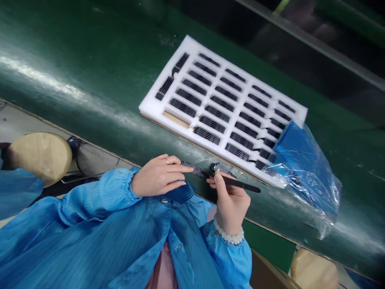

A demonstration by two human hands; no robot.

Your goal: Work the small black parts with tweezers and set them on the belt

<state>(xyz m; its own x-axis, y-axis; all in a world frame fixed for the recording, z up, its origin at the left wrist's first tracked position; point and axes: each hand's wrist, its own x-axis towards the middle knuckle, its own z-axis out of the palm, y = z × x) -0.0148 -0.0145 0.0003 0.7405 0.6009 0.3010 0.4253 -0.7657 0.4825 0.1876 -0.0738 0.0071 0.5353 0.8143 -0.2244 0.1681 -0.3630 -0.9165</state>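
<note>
My left hand [164, 175], with a ring on one finger, is closed at the table's near edge and steadies a small dark grey flat part [195, 170] under its fingertips. In a pen-like grip, my right hand [231, 198] holds a slim black tool [240, 184], whose tip meets the right end of that part. I cannot tell the tool's exact kind. Just beyond my right fingers lies a second dark part [224, 169] on the table. A white foam tray [168, 105] stands past my hands, with several black ribbed parts [207, 135] in its slots.
A clear plastic bag [313, 168] with blue material inside overlaps the tray's right corner. The green tabletop [90, 60] runs across the view. Round stools [42, 156] stand below at left and right. Another person's blue sleeve [19, 192] shows at the left edge.
</note>
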